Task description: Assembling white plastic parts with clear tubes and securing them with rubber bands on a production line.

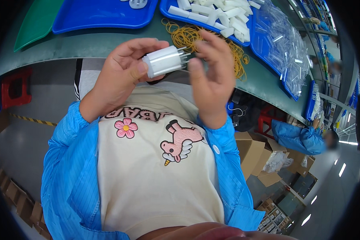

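My left hand (124, 70) is closed around a white cylindrical part (165, 62) with a glossy clear outer wall. It lies tilted in the grip, with several thin metal pins (184, 57) sticking out of its right end. Close by those pins is my right hand (214, 72), slightly blurred, its thumb and fingers apart. I make out nothing held between them. A pile of yellow-brown rubber bands (184, 35) lies on the green table (80, 47) just behind my hands.
Behind the bands, a blue tray (164, 9) holds white blocks (228, 14); to its right are clear plastic tubes (278, 44). Another blue tray (104, 18) and a green tray (36, 24) stand at the left. A co-worker's blue sleeve (296, 136), cardboard boxes (250, 154) and a red stool (17, 88) are beyond.
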A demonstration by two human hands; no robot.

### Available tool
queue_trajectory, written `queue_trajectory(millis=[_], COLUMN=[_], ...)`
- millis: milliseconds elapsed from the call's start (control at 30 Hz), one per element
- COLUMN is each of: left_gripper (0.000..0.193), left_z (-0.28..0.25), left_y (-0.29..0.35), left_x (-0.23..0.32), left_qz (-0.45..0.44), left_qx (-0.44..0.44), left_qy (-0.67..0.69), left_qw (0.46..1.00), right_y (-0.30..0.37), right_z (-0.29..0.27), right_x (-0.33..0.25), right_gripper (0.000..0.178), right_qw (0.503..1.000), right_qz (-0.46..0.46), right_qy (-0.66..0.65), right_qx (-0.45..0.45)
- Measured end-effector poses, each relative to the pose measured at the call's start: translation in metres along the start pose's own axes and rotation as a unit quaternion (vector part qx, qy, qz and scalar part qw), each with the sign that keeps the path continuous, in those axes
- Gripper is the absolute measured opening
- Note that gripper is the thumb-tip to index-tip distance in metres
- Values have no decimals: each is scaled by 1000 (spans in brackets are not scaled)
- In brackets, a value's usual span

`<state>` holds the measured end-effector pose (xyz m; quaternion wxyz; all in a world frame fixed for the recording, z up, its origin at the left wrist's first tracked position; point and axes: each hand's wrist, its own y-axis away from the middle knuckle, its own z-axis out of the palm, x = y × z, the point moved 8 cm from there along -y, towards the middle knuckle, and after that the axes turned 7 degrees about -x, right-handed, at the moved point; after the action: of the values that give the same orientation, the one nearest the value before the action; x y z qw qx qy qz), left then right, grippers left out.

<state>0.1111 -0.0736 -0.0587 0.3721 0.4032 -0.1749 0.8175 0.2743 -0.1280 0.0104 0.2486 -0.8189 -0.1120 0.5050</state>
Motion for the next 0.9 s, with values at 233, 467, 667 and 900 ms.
queue_trajectory(millis=[233,467,667,900], left_gripper=[73,64,53,35], left_z=[-7,-4,0,0], left_y=[-1,-3,-1,0], left_x=[14,13,13,14], left_qz=[48,4,-5,7], left_qx=[19,-11,-27,-50], left_qy=[26,90,29,52], left_qw=[998,996,999,997], right_y=[-30,-46,-50,-43], right_z=[-152,-193,-177,-184], right_x=[71,132,135,115], right_gripper=[28,39,35,28], right_qw=[945,860,876,915], right_qz=[119,298,287,222], right_qy=[280,412,383,325], right_qx=[123,-28,-59,87])
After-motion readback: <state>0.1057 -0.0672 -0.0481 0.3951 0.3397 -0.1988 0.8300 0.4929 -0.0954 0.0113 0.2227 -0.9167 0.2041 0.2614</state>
